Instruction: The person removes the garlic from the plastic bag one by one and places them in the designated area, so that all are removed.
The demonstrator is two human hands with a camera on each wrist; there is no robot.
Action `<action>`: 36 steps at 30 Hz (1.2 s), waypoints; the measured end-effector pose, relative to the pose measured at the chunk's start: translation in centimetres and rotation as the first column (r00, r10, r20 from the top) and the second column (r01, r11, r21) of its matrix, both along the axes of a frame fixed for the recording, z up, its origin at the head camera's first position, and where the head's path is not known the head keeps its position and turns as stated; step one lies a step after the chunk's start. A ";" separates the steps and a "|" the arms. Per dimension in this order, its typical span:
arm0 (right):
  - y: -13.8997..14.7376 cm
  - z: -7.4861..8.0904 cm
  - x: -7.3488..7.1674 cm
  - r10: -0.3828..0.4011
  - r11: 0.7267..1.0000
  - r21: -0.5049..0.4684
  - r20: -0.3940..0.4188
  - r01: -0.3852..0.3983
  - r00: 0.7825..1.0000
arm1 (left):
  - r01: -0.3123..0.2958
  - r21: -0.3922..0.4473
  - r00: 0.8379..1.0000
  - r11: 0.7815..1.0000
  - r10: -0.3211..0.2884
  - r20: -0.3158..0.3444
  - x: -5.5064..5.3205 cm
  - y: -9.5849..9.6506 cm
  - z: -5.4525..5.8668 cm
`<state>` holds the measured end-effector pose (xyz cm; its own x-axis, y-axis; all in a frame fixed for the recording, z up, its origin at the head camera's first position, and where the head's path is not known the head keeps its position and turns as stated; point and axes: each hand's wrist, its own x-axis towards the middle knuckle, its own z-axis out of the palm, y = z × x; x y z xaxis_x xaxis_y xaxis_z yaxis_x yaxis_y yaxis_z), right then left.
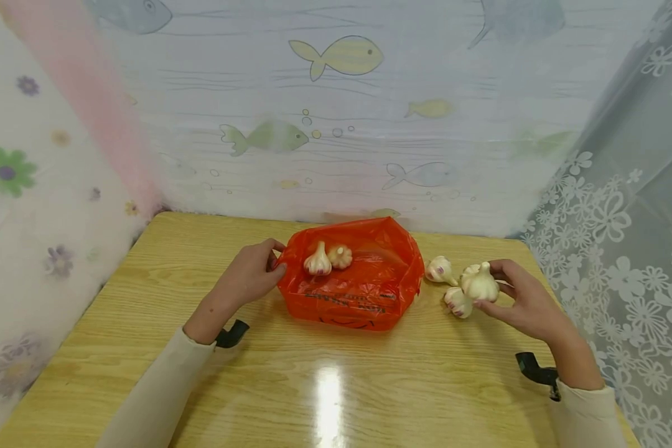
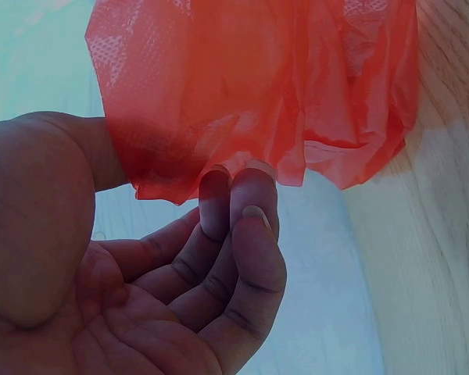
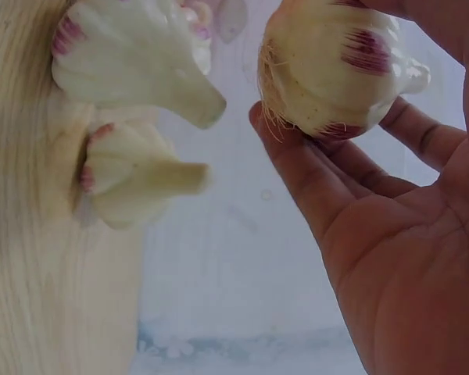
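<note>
A red plastic bag (image 1: 347, 305) lies spread wide at its mouth on the table, with two garlic bulbs (image 1: 317, 261) inside near its left side. My left hand (image 1: 249, 274) pinches the bag's left rim; in the left wrist view the thumb goes behind the red film (image 2: 195, 94) and the fingers curl up at its edge. At the bag's right, my right hand (image 1: 523, 302) grips a garlic bulb (image 1: 480, 283) between thumb and fingers. Its roots and purple streaks show in the right wrist view. Two more garlic bulbs (image 1: 440, 270) (image 1: 458, 303) lie between that hand and the bag.
The wood-grain table (image 1: 257, 386) ends at a back wall covering (image 1: 341, 155) printed with fish. A sheer curtain with white flowers (image 1: 649, 298) hangs along the right edge. Black curved pieces (image 1: 232, 334) (image 1: 536, 371) show at both wrists.
</note>
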<state>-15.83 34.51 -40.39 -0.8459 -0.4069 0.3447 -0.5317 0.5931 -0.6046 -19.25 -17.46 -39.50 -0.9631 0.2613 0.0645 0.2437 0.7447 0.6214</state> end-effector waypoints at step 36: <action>4.1 -1.4 -0.1 -0.178 0.972 0.175 0.119 0.156 0.977 | 0.014 0.002 1.000 1.000 -0.014 0.005 0.0 0.1 -0.1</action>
<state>-15.91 38.66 -41.80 -0.9403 -0.2975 0.1650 -0.3381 0.7634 -0.5503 -19.26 -17.37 -39.57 -0.9595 0.2750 0.0603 0.2512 0.7398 0.6242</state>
